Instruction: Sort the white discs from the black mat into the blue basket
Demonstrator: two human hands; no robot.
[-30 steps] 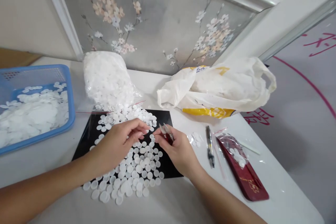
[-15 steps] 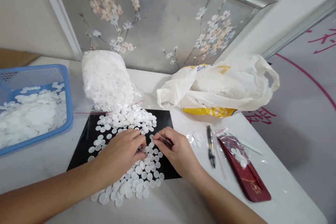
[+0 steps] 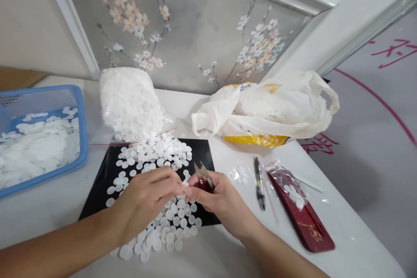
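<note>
Several small white discs (image 3: 169, 214) lie loose over a black mat (image 3: 97, 191) and past its front edge. Above them my left hand (image 3: 153, 195) pinches a white disc (image 3: 185, 183) between thumb and fingers. My right hand (image 3: 215, 193) meets it there, its thumb and fingertip at the disc's edge. Small scissors (image 3: 203, 178) with dark red handles are held in my right hand, their blades apart and pointing away from me. Behind the mat, a clear bag (image 3: 128, 100) full of discs spills onto it.
A blue basket (image 3: 84, 139) of discs stands at the left. A white and yellow plastic bag (image 3: 270, 108) lies at the back right. Nearer are a pen (image 3: 259, 184), a few discs (image 3: 240, 174) and a dark red case (image 3: 308, 221) under a clear bag.
My hands have come together, with a disc now raised between the fingertips. The scissors have turned, so their parted blades show. The whole view has shifted slightly.
</note>
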